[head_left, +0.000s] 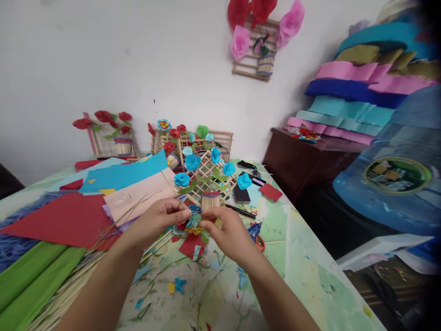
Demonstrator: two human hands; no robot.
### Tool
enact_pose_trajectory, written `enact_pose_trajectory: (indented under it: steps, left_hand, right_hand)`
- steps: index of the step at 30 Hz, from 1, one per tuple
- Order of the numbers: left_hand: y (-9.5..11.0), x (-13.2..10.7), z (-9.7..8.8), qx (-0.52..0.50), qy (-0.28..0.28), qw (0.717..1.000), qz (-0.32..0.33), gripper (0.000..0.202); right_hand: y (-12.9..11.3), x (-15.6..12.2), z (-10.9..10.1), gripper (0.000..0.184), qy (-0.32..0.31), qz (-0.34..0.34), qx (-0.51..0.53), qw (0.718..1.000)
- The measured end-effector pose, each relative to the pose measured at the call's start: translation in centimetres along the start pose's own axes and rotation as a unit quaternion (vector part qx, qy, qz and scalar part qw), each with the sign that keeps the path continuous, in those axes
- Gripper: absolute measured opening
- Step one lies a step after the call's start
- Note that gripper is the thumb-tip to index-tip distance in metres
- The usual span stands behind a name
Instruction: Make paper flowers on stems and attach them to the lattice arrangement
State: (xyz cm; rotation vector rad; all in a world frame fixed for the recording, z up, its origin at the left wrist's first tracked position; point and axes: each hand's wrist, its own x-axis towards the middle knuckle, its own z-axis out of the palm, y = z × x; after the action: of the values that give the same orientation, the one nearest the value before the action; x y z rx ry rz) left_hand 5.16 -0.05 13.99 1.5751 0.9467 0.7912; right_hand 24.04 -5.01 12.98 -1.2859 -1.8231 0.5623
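Low over the table, a small blue paper flower is between my two hands. My left hand is closed in a pinch at the flower's left side, near a thin stalk that slants up to the left. My right hand pinches the flower's right edge with thumb and forefinger. Just below lie a yellow paper piece and a red paper square. Behind the hands stands a bamboo lattice with several blue paper flowers and a small straw basket.
To the left lie red paper, blue sheets, green crepe paper and straw stalks. Scissors, a phone and a black pen lie right. A large water bottle stands beyond the table's right edge.
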Motion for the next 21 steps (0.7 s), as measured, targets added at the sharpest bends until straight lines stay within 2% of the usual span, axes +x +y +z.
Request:
enact_pose_trajectory:
  steps: [2, 5, 10, 16, 21]
  left_hand:
    - [-0.2, 0.2, 0.0, 0.005, 0.011, 1.000, 0.001, 0.032]
    - [-0.6, 0.5, 0.1, 0.012, 0.026, 1.000, 0.001, 0.031]
    - [-1.1, 1.0, 0.4, 0.041, 0.037, 0.998, -0.006, 0.031]
    - [-1.1, 1.3, 0.8, 0.064, 0.051, 0.996, -0.027, 0.032]
    - [-1.6, 1.6, 1.0, 0.064, 0.050, 0.996, -0.025, 0.033]
  right_hand:
    - [0.2, 0.2, 0.2, 0.012, 0.013, 0.002, 0.016, 1.000]
    - [0.4, 0.2, -0.1, 0.014, 0.035, -0.014, -0.033, 0.999]
    - [0.3, 0.1, -0.7, 0.011, 0.009, -0.026, -0.125, 0.992]
    - [0.0, 0.0, -0.8, 0.014, -0.001, -0.031, -0.169, 0.985]
    - [0.1, -0.3, -0.7, 0.017, 0.010, -0.062, -0.193, 0.979]
